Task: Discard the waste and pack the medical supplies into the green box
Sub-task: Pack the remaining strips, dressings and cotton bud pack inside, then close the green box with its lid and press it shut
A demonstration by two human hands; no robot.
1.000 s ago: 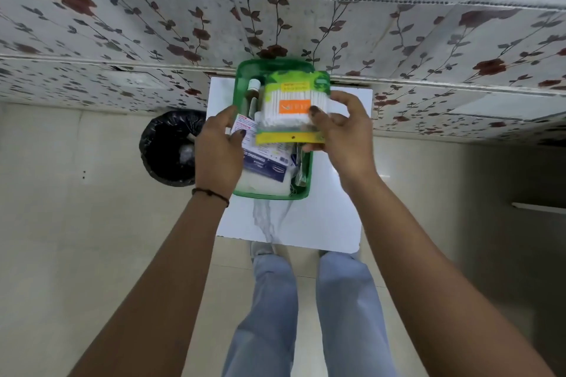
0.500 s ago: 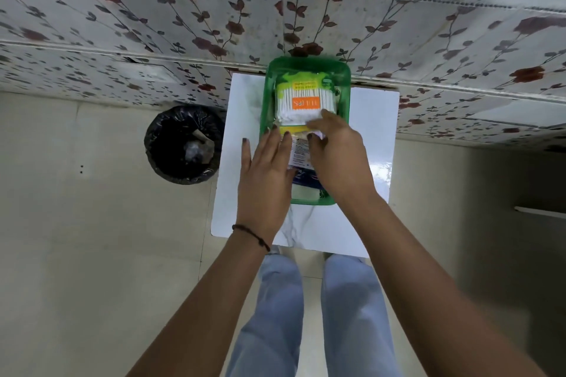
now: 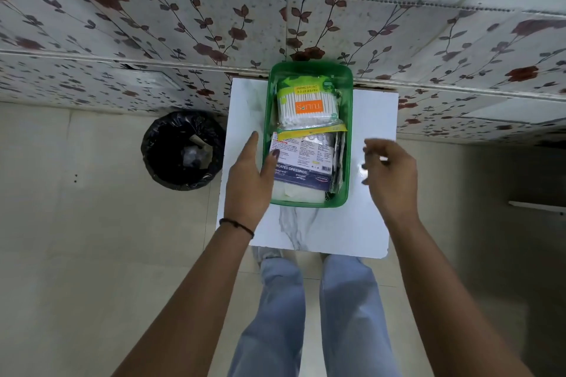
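The green box (image 3: 349, 144) stands on a small white table (image 3: 370, 223) against the wall. In its far half lies a cotton swab packet (image 3: 307, 109) with an orange label. Below that lies a medicated dressings pack (image 3: 301, 164), with white material (image 3: 298, 193) under it and a dark foil strip (image 3: 338, 159) along the right wall. My left hand (image 3: 249, 179) is open at the box's left rim, its thumb resting on the dressings pack. My right hand (image 3: 390, 176) hovers to the right of the box, fingers loosely curled and blurred, holding nothing.
A black-lined waste bin (image 3: 183, 150) with scraps inside stands on the floor left of the table. A floral-patterned wall (image 3: 183, 24) runs behind. My legs in blue jeans (image 3: 318, 300) are at the table's near edge.
The swab packet went from both hands into the far half of the box. Both hands then let go and drew apart to the box's sides.
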